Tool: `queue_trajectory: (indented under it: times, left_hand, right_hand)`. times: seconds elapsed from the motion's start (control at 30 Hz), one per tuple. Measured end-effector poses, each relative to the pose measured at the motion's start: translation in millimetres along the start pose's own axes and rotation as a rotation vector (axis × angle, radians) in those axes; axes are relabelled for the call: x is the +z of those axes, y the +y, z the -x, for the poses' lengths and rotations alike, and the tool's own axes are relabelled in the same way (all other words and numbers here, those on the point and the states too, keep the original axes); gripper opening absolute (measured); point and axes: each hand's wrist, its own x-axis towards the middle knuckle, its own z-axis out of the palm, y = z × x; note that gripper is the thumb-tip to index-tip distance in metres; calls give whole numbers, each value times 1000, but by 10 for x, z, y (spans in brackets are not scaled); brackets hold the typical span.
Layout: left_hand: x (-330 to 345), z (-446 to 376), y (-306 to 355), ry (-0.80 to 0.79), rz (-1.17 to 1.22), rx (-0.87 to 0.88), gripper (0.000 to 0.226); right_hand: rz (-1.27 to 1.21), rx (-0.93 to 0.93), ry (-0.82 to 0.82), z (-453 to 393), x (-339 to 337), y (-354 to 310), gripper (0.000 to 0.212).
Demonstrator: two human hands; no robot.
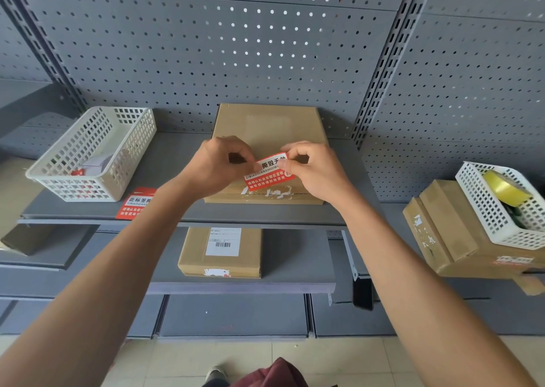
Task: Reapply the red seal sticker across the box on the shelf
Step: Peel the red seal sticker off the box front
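Note:
A flat brown cardboard box (267,127) lies on the grey shelf (177,156), with white torn sticker residue along its front seam. A red and white seal sticker (267,174) is held just above the box's near half, tilted. My left hand (218,165) pinches the sticker's left end between thumb and fingers. My right hand (315,171) pinches its right end. Whether the sticker touches the box lid I cannot tell.
A white plastic basket (88,150) with paper scraps stands at the left. Another red sticker (135,204) lies on the shelf beside it. At right, a white basket with yellow tape (507,198) sits on a cardboard box (448,233). A labelled box (221,251) lies on the lower shelf.

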Motion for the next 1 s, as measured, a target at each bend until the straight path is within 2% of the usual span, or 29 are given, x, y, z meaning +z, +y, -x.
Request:
queue_trajectory:
  times: [0.3,0.4,0.43,0.57,0.73,0.9,1.0]
  left_hand:
    - [25,-1,-26,-5,-2,8,12]
    - [24,7,-19,6,-4,13,15]
    - [25,8,-18,9,-6,12,14]
    - [34,14,-16,17,-10,7,10]
    - [39,40,-10,38,-27,31,10]
    - [37,154,14,69,-78,74,17]
    - [120,291,27,159,-68,80,18]
  right_hand:
    - [-6,7,-12,-13,-7,32,11]
    - [-98,39,-44,-12,-41,7,44]
    - [-77,34,-63,-13,-50,-15,47]
    - [132,-50,-53,-27,12,-67,26]
    - [98,-15,-30,-55,39,-54,31]
    - [24,19,-44,-61,14,-39,23]
    - [-8,20,-36,-53,23,-32,21]
